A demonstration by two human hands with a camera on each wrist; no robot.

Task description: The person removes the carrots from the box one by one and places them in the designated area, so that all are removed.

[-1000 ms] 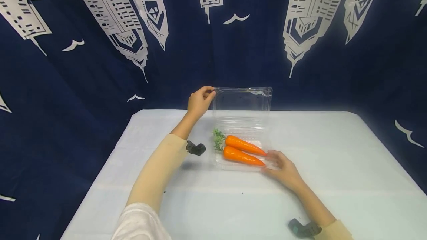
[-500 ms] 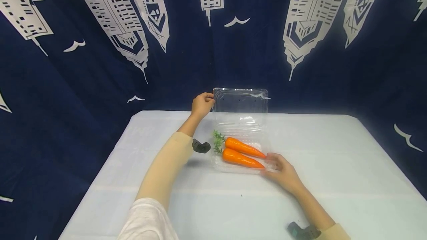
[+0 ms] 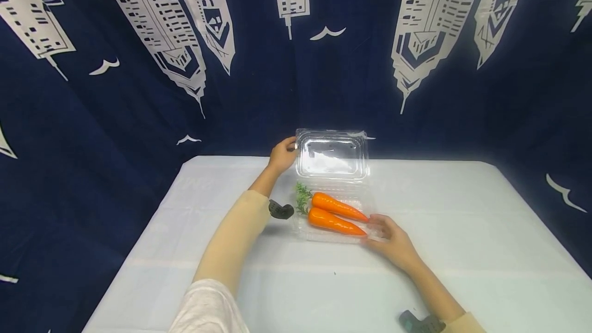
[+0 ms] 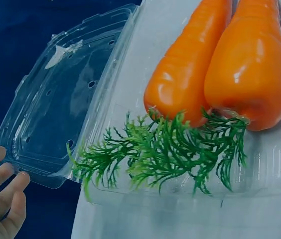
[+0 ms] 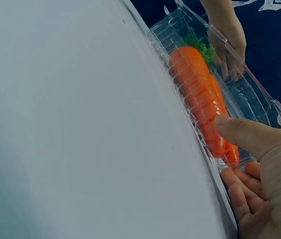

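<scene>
A clear plastic clamshell container (image 3: pixel 302 233) stands on the table with its hinged lid (image 3: pixel 332 155) raised, leaning back. Inside it lie two orange carrots (image 3: pixel 336 221) side by side, green leafy tops (image 4: pixel 180 149) to the left, tips to the right. My left hand (image 3: pixel 283 155) holds the lid's left edge; its fingertips (image 4: pixel 18 179) lie at the lid's corner in the left wrist view. With thumb and fingers spread around the container's right end, my right hand (image 3: pixel 393 240) grips it near the carrot tips. The thumb (image 5: pixel 240 130) overlaps a carrot in the right wrist view.
A white cloth covers the table (image 3: pixel 462 230). Behind its far edge hangs a dark blue curtain (image 3: pixel 259 86) printed with white buildings and birds. A dark device (image 3: pixel 281 210) is strapped to the left wrist, another (image 3: pixel 421 322) to the right.
The lid has tilted farther back, away from me, with my left hand moving along at its edge. The right hand, the container's base and the carrots stay in place.
</scene>
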